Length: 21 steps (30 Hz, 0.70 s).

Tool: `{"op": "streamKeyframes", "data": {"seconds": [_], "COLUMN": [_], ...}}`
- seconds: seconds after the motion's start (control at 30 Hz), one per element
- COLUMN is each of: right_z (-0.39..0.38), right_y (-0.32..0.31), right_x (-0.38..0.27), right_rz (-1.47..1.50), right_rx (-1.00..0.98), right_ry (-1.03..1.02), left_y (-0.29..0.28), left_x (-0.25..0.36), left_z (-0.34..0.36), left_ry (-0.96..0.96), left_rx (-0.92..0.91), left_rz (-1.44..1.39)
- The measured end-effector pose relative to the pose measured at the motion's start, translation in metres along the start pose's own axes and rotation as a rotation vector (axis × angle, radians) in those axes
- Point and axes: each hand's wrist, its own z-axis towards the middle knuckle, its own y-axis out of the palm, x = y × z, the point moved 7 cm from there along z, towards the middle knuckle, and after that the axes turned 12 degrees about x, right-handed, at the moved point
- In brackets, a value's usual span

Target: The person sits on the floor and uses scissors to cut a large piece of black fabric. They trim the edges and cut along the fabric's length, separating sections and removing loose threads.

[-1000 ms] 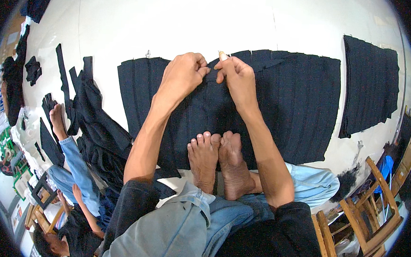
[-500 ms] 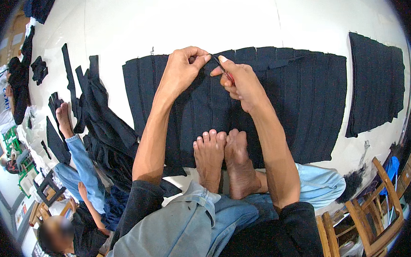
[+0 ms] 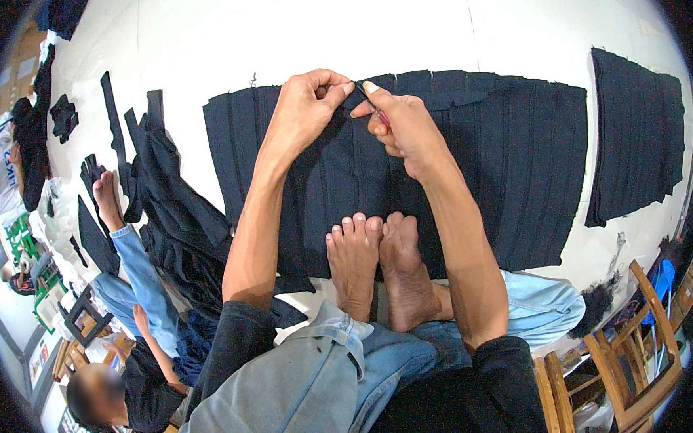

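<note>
A wide layered piece of black ribbed fabric [image 3: 508, 171] lies spread on the white surface before me, its far edge uneven. My left hand [image 3: 305, 111] pinches that far edge between thumb and fingertips. Close beside it, my right hand [image 3: 407, 133] is closed round a small cutting tool with a red handle [image 3: 383, 119], which looks like thread snips. Its dark tip points at the edge beside my left fingertips. My fingers cover most of the tool. Both my bare feet [image 3: 352, 260] rest on the near part of the fabric.
Another black fabric stack [image 3: 637, 139] lies at the right. Black strips and scraps [image 3: 174, 174] are heaped on the left, near a co-worker's outstretched leg [image 3: 145, 268]. Wooden furniture frames [image 3: 630, 385] stand at the lower right. Another person [image 3: 4, 172] is at the far left.
Both hands and the fabric's far edge appear slightly higher in the picture. The right hand has shifted slightly left, and its fingers have closed more round the tool. The left hand keeps its pinch.
</note>
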Motion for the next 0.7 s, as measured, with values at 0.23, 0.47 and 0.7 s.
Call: {"op": "streamKeyframes", "data": {"seconds": [0.23,0.47,0.7], "right_z": [0.0005,0.0014,0.0016], "right_y": [-0.0002,0.0007,0.0036], "right_x": [-0.0002,0.0020,-0.0023], "right_rz": [0.009,0.041,0.049], "right_rx": [-0.016,-0.021,0.034], "right_ry": [0.023,0.007,-0.009], "left_y": [-0.0009,-0.0010,0.0007], "left_x": [0.0006,0.0006,0.0024], "left_z": [-0.0004,0.0001,-0.0002], "left_ry": [0.017,0.017,0.051], "left_rx": [0.029,0.035,0.017], "left_rz": [-0.023,-0.018,-0.026]}}
